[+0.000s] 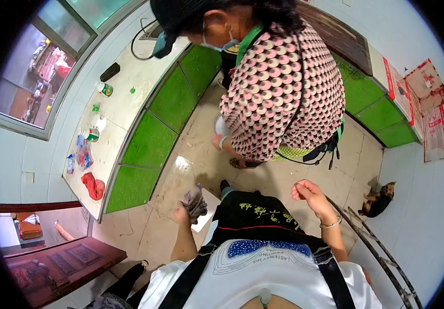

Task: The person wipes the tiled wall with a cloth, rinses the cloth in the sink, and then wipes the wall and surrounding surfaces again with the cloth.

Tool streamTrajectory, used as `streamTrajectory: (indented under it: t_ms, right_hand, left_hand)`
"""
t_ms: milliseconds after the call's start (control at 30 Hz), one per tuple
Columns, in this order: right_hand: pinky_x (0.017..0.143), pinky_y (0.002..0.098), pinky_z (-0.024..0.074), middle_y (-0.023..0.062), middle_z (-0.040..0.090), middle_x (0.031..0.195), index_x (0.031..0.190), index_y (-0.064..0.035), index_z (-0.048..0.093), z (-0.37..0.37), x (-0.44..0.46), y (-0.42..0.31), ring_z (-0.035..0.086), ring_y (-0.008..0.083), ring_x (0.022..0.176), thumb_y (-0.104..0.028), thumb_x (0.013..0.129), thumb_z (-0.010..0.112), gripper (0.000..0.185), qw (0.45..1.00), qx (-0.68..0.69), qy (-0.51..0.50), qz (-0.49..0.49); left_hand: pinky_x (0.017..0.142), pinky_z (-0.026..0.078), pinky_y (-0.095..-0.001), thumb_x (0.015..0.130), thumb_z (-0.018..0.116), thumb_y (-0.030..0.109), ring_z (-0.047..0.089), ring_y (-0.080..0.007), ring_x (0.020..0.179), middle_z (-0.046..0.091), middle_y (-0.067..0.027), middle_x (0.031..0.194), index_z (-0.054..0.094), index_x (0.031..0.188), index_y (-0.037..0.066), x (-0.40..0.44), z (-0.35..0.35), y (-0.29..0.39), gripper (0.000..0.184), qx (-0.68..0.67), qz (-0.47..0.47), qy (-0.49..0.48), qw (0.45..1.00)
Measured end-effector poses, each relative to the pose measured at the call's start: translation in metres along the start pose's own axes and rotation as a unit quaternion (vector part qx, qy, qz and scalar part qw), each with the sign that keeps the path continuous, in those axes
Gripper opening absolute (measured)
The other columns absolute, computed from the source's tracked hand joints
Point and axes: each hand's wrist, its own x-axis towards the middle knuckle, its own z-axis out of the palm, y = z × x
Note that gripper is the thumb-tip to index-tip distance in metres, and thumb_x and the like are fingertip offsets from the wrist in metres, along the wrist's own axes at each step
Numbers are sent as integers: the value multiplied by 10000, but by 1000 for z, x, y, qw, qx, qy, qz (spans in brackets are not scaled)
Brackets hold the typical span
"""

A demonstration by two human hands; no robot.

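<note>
My left hand [181,213] is closed around a crumpled grey rag [195,203], held in front of my body on the left. Just behind the rag shows a flat white rectangular sheet [211,205]; whether it lies on the floor I cannot tell. On the other side, my right hand [309,194] is raised with its fingers curled in, a bangle on the wrist, and nothing visible in it. I wear a black apron [253,210]. Close ahead, a person in a patterned top [289,87] bends forward, one hand beside a pale round vessel [221,125], partly hidden.
A tiled counter [116,110] with green doors runs along the left, bearing bottles [105,89] and a red cloth [93,186]. A small dog [378,200] lies by the right wall. A ladder-like metal frame [381,252] leans near my right arm. Flattened cartons [441,123] stand at right.
</note>
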Motion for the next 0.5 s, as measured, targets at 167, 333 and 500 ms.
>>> streamTrajectory:
  t_ms: [167, 333, 500]
  right_hand:
    - [750, 248, 470, 19, 607, 858, 928, -30, 584, -30, -7, -9, 567, 106, 768, -189, 977, 487, 192, 997, 44, 62, -12]
    - [716, 240, 446, 10, 595, 803, 879, -29, 581, -26, -11, -7, 541, 101, 737, -191, 979, 465, 224, 998, 13, 63, -13]
    - [683, 238, 423, 7, 578, 725, 776, -24, 581, -32, 0, -5, 517, 97, 687, -210, 981, 456, 304, 988, -140, -31, 59]
  left_hand:
    - [707, 499, -479, 947, 347, 477, 640, -330, 812, 654, -215, 925, 617, 981, -75, 43, 2, -38, 615, 88, -13, 74, 993]
    - [596, 529, -425, 960, 319, 461, 650, -316, 701, 665, -220, 931, 561, 1001, -13, -32, 12, 50, 534, 18, -77, 45, 996]
    - [698, 498, -426, 895, 499, 421, 657, -362, 778, 657, -271, 857, 633, 931, -91, 26, -8, -45, 530, 71, 0, 147, 987]
